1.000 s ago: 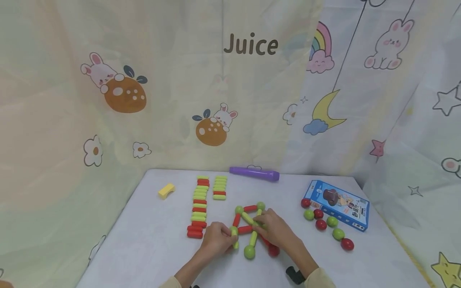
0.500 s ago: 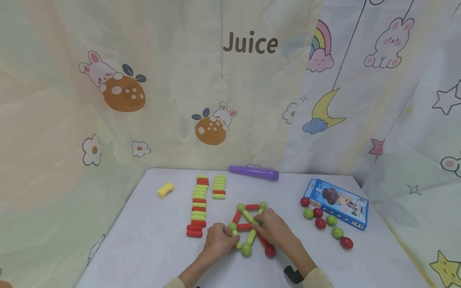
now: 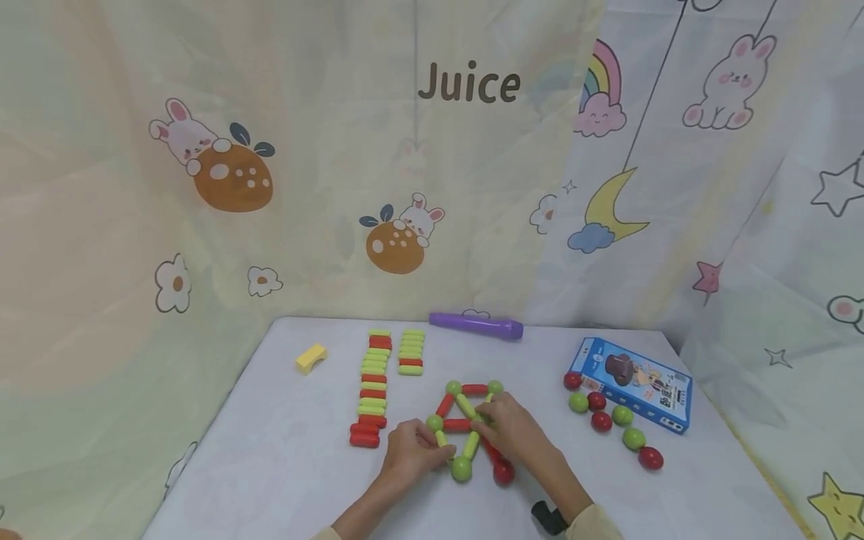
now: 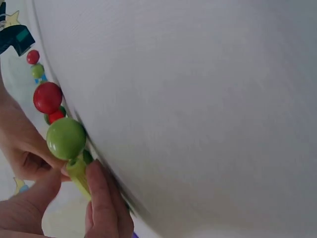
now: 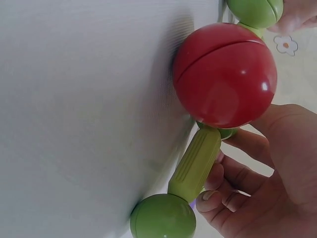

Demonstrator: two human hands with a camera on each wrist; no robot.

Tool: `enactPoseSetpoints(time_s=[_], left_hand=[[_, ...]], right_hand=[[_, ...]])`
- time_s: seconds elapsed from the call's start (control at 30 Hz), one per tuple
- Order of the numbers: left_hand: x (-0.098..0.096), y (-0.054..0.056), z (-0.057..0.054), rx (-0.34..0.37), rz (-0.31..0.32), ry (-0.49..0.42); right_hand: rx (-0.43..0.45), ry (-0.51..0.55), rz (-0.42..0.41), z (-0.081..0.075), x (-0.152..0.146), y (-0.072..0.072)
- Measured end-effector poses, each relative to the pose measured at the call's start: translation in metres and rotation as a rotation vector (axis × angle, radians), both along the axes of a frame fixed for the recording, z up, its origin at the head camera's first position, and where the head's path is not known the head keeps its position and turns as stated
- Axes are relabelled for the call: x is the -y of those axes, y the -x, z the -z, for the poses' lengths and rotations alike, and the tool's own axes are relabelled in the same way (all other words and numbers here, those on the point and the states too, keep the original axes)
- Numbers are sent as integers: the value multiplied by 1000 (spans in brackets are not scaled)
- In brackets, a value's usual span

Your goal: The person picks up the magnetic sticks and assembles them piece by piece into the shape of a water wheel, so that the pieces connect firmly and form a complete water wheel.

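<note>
A flat frame of magnetic-looking balls and rods lies mid-table in the head view: red rods (image 3: 457, 425), green rods (image 3: 471, 445), green balls (image 3: 462, 469) and a red ball (image 3: 503, 472). My left hand (image 3: 410, 450) pinches a short green rod (image 3: 442, 439) that runs from the left green ball (image 3: 435, 424) towards the near green ball. In the left wrist view, its fingers (image 4: 101, 191) lie along a green rod. My right hand (image 3: 514, 429) grips the frame around its middle green ball, mostly hidden by fingers; the right wrist view shows them curled behind the red ball (image 5: 225, 77).
Left of the frame lie two columns of red and green rods (image 3: 373, 394). Loose red and green balls (image 3: 601, 421) sit beside a blue box (image 3: 637, 382) at right. A purple tube (image 3: 475, 325) lies at the back, a yellow arch block (image 3: 311, 358) at back left.
My left hand has shifted slightly right, swinging the pinched rod's near end towards the near green ball. The near green and red balls have moved a little left. My right hand keeps its grip.
</note>
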State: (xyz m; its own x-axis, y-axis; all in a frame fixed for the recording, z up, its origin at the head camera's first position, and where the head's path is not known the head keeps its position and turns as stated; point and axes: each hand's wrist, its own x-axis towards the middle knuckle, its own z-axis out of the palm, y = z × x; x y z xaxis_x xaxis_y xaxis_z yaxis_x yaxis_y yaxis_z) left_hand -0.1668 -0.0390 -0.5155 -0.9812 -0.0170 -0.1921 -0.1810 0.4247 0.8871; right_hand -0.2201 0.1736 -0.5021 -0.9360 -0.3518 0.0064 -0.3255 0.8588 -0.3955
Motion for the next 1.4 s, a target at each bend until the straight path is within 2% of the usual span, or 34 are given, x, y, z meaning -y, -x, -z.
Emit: enactPoseSetpoints(time_s=[0.17,0.3,0.43,0.6,0.8,0.97,1.1,1.27,1.4], left_hand=[[6,1,0,-20,79,-22],[6,2,2,-81,143,-14],[4,3,1,-163,217,99],[2,1,-1,-191,274,224],[-11,-7,-1,-242,373,474],[-10,-5,-5,-252,348,557],[-1,2,-5,-290,308,536],[10,14,-2,-338,223,483],[16,25,0,-372,165,477]], right_hand=[[-11,9,-7,0,1,1],[-18,11,-11,0,1,1],[-32,-4,-8,0,2,2],[-7,2,-6,-1,3,1],[-5,-38,14,-1,2,3],[2,-19,-5,0,-2,6],[-22,5,-21,0,-10,6],[-67,23,-21,-2,-20,3],[-87,23,-19,-2,-23,2]])
